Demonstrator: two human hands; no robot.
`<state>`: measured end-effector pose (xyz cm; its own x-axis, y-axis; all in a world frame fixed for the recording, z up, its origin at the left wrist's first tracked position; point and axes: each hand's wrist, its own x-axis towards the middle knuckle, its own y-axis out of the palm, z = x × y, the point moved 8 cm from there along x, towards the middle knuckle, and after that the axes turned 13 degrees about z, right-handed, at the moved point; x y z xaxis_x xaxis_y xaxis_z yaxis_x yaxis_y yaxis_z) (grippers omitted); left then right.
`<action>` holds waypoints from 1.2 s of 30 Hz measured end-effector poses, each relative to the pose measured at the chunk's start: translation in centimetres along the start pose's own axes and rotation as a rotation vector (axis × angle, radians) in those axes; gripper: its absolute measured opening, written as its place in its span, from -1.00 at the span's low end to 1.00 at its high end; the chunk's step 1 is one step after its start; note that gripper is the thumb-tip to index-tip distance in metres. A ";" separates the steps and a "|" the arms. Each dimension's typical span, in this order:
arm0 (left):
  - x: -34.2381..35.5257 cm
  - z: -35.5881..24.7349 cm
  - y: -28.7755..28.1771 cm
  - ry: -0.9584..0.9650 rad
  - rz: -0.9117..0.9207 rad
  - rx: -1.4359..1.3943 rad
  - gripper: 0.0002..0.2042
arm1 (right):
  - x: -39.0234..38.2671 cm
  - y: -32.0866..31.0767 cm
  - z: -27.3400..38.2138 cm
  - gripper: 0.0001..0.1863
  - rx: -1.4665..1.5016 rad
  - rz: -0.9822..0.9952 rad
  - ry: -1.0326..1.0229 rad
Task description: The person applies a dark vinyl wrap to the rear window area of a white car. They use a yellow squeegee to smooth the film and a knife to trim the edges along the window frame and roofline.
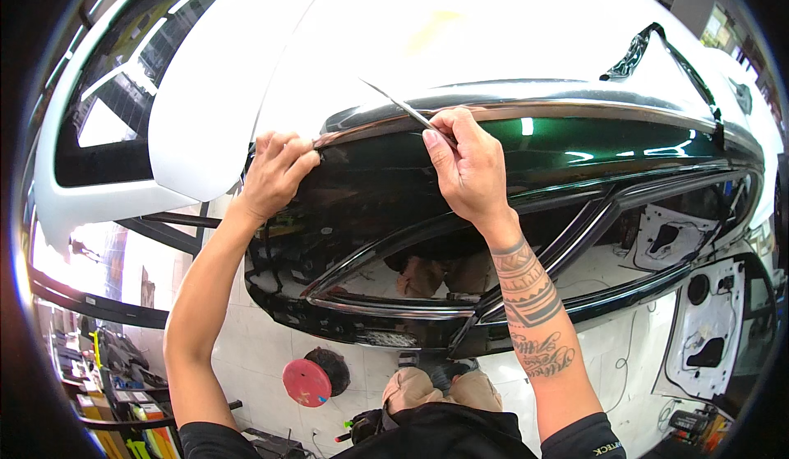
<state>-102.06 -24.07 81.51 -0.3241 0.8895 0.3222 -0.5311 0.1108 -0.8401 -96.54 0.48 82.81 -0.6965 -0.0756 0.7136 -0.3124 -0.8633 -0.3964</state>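
A car with a white roof point(509, 36) and a glossy dark green side point(559, 145) fills the middle. My right hand point(473, 167) is closed around a slim, pointed silver tool point(404, 108), thumb against fingers. Its tip reaches up and left over the white roof, above the roof edge strip point(526, 112). At the rear end of that strip, my left hand point(279, 173) has its fingers curled and pressed together against the dark green edge. What it pinches there is hidden by the fingers.
The side window point(411, 274) lies below my hands. A red round stool top point(306, 382) stands on the floor. A removed white door panel point(699, 340) leans at right. The raised tailgate point(177, 200) is at left. Crumpled dark film point(633, 55) lies on the roof.
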 end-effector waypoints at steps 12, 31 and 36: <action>-1.2 -1.1 -0.8 -0.142 -0.244 -0.155 -0.68 | 0.8 0.2 -0.5 -0.54 0.052 -0.008 0.110; -3.3 -0.6 0.2 -0.438 -0.473 -0.204 -0.69 | -1.7 -7.2 26.2 -0.72 -0.026 0.350 -0.558; -3.0 -0.7 0.3 -0.321 -0.486 -0.271 -0.72 | 0.0 -6.1 27.6 -0.75 0.008 0.336 -0.413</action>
<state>-100.71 -26.38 80.00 -0.3366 0.5371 0.7734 -0.4730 0.6138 -0.6321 -76.82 -8.01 101.19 -0.4446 -0.5375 0.7166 -0.1095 -0.7614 -0.6390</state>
